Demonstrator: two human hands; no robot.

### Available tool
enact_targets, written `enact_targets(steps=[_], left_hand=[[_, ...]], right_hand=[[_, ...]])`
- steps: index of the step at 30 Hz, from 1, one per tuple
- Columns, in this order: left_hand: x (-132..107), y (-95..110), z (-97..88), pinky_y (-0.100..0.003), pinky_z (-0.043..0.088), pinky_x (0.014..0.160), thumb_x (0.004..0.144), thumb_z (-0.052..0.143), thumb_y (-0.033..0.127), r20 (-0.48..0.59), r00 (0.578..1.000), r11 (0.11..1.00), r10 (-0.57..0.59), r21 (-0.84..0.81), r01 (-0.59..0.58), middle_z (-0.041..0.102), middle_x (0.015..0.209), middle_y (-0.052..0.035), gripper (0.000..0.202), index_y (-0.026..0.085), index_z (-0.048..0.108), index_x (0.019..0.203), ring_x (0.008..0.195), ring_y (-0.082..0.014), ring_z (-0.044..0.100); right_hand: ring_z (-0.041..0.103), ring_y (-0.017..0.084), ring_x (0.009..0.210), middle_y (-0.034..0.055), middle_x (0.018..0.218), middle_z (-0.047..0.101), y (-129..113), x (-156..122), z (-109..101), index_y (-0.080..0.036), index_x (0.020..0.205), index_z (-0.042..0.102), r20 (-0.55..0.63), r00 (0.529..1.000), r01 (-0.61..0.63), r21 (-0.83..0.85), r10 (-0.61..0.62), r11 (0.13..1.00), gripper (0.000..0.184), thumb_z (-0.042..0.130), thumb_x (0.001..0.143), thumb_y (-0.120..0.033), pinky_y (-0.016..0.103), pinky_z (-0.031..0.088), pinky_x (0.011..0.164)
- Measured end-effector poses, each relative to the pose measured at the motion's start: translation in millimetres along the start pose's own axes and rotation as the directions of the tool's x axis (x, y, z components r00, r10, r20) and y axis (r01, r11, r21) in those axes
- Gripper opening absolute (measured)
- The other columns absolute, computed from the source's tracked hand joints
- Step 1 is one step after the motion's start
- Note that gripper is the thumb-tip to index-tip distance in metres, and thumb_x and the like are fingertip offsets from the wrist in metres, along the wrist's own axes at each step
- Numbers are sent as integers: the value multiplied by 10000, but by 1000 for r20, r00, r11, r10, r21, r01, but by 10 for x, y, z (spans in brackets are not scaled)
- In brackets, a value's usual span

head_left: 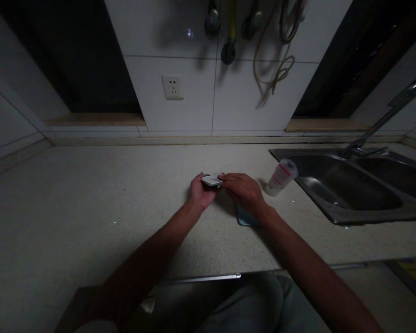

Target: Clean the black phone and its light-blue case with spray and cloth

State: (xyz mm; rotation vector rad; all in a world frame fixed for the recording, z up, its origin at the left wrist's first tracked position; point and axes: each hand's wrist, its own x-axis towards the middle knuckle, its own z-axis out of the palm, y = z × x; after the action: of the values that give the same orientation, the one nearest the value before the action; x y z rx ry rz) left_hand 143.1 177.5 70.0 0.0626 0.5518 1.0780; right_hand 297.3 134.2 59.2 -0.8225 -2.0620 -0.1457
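Observation:
My left hand (200, 193) is closed around a small flat grey-white object (211, 181) held just above the speckled countertop (90, 203). My right hand (244, 191) reaches in from the right, its fingertips pinching the object's right end. Under my right wrist a flat bluish item (245, 218) lies on the counter, partly hidden by the arm. The light is dim and I cannot make out what the small object is.
A small white bottle with a red label (280, 177) leans beside the steel double sink (346, 189), whose tap (384, 120) stands at the right. A wall socket (173, 87) and hanging utensils and a hose (280, 64) are on the tiled wall behind.

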Motion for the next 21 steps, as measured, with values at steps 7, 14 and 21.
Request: enact_targets(steps=[7, 14, 21], left_hand=[[22, 4, -30, -398, 572, 786, 939, 388, 248, 8, 998, 998, 54, 6, -54, 645, 865, -117, 214, 149, 578, 949, 802, -226, 659], [18, 60, -40, -411, 567, 767, 972, 402, 366, -31, 995, 992, 97, 83, -94, 616, 892, -81, 228, 201, 545, 905, 901, -256, 672], [127, -57, -118, -280, 528, 697, 942, 503, 542, 26, 988, 981, 151, 117, -153, 576, 735, -29, 363, 186, 559, 904, 692, -167, 617]], right_hand=[[694, 229, 1094, 82, 1166, 745, -19, -3, 43, -245, 1004, 695, -39, 998, -42, 14, 42, 999, 150, 582, 930, -180, 421, 556, 935], [718, 213, 905, 65, 989, 769, -6, -11, -29, -230, 896, 684, 53, 977, -214, 264, 208, 940, 92, 615, 920, -286, 367, 563, 814], [706, 192, 936, 53, 1003, 742, -122, -26, 205, -232, 1049, 653, 23, 853, -454, 525, 521, 720, 197, 587, 948, -388, 338, 556, 826]])
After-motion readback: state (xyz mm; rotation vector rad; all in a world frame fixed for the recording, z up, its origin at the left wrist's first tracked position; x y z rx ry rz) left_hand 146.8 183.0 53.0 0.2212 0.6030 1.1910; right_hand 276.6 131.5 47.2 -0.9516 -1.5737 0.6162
